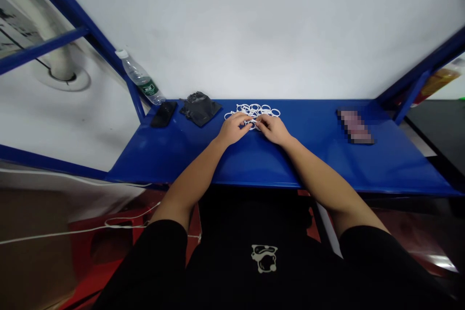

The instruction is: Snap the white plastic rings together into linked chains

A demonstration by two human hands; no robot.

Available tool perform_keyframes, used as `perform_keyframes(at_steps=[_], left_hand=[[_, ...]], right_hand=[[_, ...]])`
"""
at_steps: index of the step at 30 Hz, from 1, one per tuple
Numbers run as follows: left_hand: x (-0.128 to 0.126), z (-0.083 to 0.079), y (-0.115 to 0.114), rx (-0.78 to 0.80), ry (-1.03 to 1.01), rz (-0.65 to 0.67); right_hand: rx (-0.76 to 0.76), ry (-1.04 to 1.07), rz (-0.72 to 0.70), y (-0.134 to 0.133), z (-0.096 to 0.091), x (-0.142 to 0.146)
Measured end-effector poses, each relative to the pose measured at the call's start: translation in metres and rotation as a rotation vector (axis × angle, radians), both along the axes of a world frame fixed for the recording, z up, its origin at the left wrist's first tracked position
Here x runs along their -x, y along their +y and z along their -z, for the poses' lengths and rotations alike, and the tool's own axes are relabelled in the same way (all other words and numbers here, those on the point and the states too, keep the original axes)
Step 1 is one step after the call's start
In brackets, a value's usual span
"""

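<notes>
Left to right on the shelf: clear plastic water bottle (141, 77) with green label, lying tilted against the blue steel upright (131, 88). Next to it, flat black smartphone (164, 114), then crumpled black fabric-or-plastic bundle (199, 108) on a dark square base.

Left hand (232, 128): fingers curled down, half closed, tips at the near left edge of the pile. Possibly on a ring; can't confirm at this resolution.

Main item: loose pile of thin white plastic rings (254, 110), centre of the glossy blue metal shelf (312, 157), sitting between and just ahead of both hands. Some look overlapped or linked, hard to tell. Judging by look: very light, thin-walled, a bit flexible, probably slippery on painted metal. Best grip is a pinch on one ring's rim at the pile's outer edge, since the middle is crowded and rings may drag each other along.

Right hand (272, 128): also half closed, fingers angled in, tips nearly meeting the left hand's at the pile's near edge. Small bit of white shows between them; can't tell which hand has it, if either.

Further right, a flat pixelated rectangular item (355, 127), unreadable, well apart from the hands. Past the shelf's right end, an amber-coloured package (438, 82), partly cut off.
</notes>
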State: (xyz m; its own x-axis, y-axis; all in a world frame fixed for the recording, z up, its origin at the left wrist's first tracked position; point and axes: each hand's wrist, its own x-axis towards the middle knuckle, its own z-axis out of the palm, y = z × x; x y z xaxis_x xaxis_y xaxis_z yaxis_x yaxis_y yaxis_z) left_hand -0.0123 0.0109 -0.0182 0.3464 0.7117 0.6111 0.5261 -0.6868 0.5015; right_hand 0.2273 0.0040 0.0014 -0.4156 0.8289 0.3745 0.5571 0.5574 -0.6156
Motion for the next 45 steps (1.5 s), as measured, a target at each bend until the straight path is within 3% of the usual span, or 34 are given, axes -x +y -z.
perform_keyframes(at_steps=[5,37,42,45], left_hand=[[0.0,-0.002,-0.002,-0.065,-0.053,0.058],[-0.003,-0.005,-0.008,0.005,-0.042,0.022],[-0.007,-0.005,-0.01,-0.023,-0.018,-0.015],[-0.008,-0.003,-0.009,-0.025,-0.051,-0.075]], right_hand=[[-0.015,0.017,-0.044,-0.003,0.001,0.002],[0.043,-0.019,-0.154,-0.011,-0.001,0.012],[0.029,-0.076,-0.121,-0.012,-0.006,0.012],[-0.017,-0.094,0.0,-0.008,-0.011,0.004]])
